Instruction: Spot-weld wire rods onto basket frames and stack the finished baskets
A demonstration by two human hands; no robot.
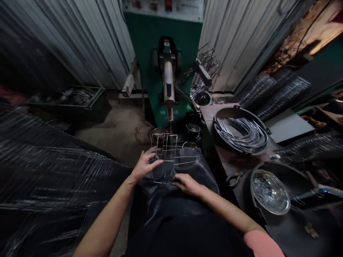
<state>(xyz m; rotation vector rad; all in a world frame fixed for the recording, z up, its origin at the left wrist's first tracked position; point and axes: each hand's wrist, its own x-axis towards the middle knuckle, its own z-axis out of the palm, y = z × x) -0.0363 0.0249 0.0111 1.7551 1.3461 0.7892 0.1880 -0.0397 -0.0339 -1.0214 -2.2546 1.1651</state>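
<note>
A thin wire frame (164, 160) with a few crossbars is held over the dark apron (160, 210) on my lap. My left hand (146, 163) grips its left side, the thumb across the wires and the fingers behind them. At the frame's lower right corner, my right hand (186, 183) has its fingers closed on the wire. Just beyond the frame stands a green machine (139, 39) with a metal electrode arm (168, 80) pointing down towards it. The frame's top edge is below the tip of that arm.
Right of me, a table (211, 114) bears a round pan of bent wires (241, 132) and a bowl of small metal pieces (270, 192). Stacked wire racks (53, 171) fill the left side. A green bin (88, 101) stands at back left.
</note>
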